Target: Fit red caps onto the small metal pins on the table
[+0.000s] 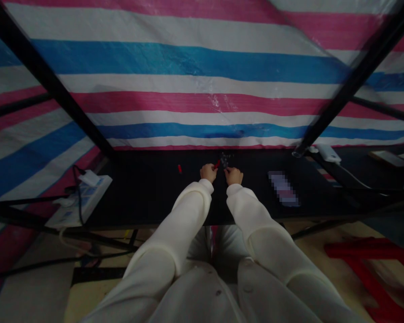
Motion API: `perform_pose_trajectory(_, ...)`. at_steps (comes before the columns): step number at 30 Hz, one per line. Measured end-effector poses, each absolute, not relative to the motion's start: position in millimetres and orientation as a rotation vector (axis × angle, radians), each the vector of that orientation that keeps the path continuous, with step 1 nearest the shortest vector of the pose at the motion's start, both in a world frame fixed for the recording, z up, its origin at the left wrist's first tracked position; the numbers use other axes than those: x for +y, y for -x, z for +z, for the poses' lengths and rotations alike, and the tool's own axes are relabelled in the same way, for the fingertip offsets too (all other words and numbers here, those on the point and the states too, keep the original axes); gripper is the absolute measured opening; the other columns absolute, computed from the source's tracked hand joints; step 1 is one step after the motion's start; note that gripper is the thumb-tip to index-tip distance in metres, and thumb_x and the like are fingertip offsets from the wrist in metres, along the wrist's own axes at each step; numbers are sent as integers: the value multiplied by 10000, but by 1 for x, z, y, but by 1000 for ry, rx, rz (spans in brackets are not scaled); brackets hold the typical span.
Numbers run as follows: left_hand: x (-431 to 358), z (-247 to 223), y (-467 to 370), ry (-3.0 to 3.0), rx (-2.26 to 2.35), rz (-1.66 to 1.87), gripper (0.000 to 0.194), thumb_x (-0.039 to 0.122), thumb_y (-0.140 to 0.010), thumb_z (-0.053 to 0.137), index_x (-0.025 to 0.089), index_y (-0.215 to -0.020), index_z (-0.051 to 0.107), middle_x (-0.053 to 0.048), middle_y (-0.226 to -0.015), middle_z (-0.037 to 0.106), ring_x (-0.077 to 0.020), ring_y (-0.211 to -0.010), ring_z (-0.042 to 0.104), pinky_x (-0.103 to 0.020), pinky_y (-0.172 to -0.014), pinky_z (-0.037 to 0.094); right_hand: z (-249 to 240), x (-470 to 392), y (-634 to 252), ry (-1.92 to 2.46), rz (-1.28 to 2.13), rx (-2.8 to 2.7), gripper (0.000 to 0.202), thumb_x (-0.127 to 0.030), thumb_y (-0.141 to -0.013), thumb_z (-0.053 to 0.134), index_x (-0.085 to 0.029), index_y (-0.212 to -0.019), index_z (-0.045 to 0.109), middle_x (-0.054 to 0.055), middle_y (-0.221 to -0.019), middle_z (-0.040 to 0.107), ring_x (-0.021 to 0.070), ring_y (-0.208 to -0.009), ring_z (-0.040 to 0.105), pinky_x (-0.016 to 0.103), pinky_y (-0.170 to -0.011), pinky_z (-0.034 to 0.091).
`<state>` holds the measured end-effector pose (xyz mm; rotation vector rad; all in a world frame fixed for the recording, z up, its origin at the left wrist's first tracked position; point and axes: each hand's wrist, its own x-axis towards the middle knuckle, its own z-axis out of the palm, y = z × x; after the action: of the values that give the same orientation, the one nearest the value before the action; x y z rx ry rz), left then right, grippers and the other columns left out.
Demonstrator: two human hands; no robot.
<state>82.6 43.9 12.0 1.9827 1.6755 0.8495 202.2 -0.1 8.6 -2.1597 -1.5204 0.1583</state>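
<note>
My left hand [208, 173] is closed in a pinch on a small red stick-like piece [217, 164], which points up and to the right over the black tabletop. Close by on the right, my right hand [234, 175] has its fingers pressed together at the near edge of a cluster of small greyish, see-through bits [224, 159]. Whether one of those bits is between the fingertips is too small and dim to tell. Another short red piece [179, 168] lies on the tabletop to the left of my left hand.
A phone [283, 188] lies right of my hands on the black table [144, 193]. At the left end sits a white power strip [82, 202] with cables. A white charger [328, 153] and its cord are at the right. Black frame bars [50, 83] rise before a striped sheet [188, 58].
</note>
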Motion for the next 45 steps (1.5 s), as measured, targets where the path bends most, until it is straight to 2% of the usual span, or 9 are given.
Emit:
perform_pose_trajectory(4,44,8,-85,-2045,1735,837,245,370,-713,610,168,-835,674,-108,-868,647,-202,-826,565,-299,-712,370,8,0,-202,2154,148,-1539,292,-337,-842,441,-227,-1042,623,99,-961,621,197,-910,536,299,-753,342)
perform_pose_trajectory(11,39,13,-93,-2016,1819,778,303,399,-727,592,189,-935,656,-113,-943,604,-227,-957,502,-337,-810,330,5,5,-202,2165,152,-1506,296,-341,-830,462,-220,-1046,625,100,-967,620,200,-923,531,298,-771,337)
perform_pose_trajectory(17,32,12,-93,-2090,1889,708,375,451,-747,544,211,-1031,596,-105,-1031,547,-248,-1006,462,-357,-823,336,2,5,-203,2170,139,-1504,308,-372,-832,443,-244,-1059,608,75,-1003,615,195,-948,527,300,-778,337)
perform_pose_trajectory(28,-8,4,-62,-2293,1710,801,276,267,-774,514,193,-1036,563,-79,-1014,534,-208,-950,472,-324,-790,377,-1,0,-203,2121,159,-1464,297,-344,-788,496,-207,-1026,609,75,-1009,619,208,-955,527,307,-781,342)
perform_pose_trajectory(39,-31,6,-31,-2283,1701,847,254,251,-773,510,183,-1007,581,-75,-984,546,-194,-928,484,-326,-816,383,0,-10,-201,2129,139,-1467,309,-331,-780,504,-171,-1027,599,97,-1021,604,232,-967,512,327,-776,344)
perform_pose_trajectory(45,-31,6,-27,-2261,1721,859,239,246,-767,516,182,-985,588,-72,-989,549,-193,-922,489,-324,-808,388,0,-20,-198,2127,171,-1472,267,-319,-780,510,-179,-992,596,85,-1001,600,217,-961,509,316,-780,346)
